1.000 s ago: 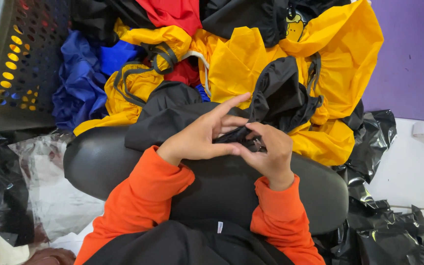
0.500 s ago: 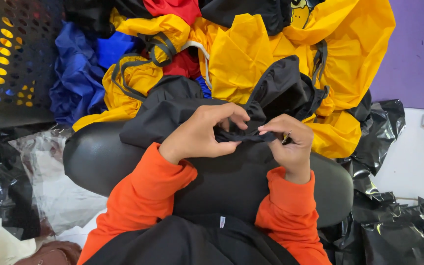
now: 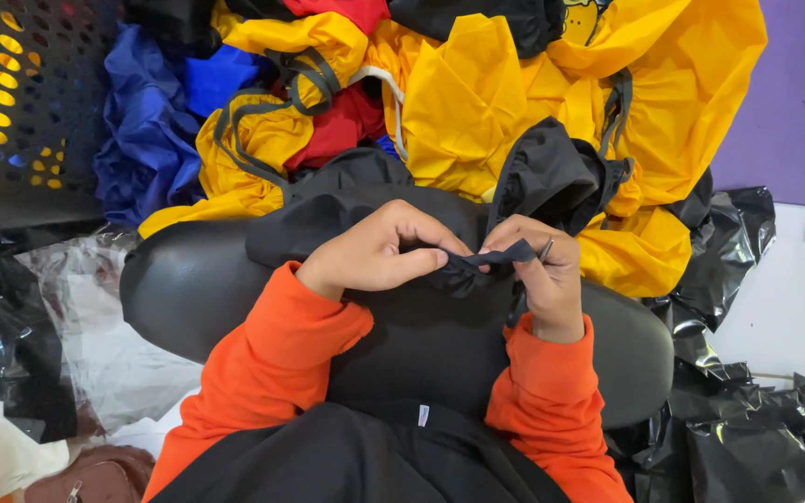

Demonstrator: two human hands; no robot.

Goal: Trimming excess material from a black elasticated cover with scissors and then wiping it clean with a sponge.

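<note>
A black fabric bag lies bunched on the black padded seat in front of me. My left hand pinches a gathered black hem of that bag between thumb and fingers. My right hand grips the same hem just to the right and also holds a thin metal pin whose tip pokes up beside the fingers. Both arms wear orange sleeves. A dark cord hangs down below my right hand.
A heap of yellow fabric bags, blue cloth and red cloth lies beyond the seat. A grey perforated basket stands at the far left. Crumpled black plastic sits at right, clear plastic at left.
My left fingers went from stretched out to curled onto the hem. My right hand shifted right, then came back toward the left hand, bunching the fabric between them.
</note>
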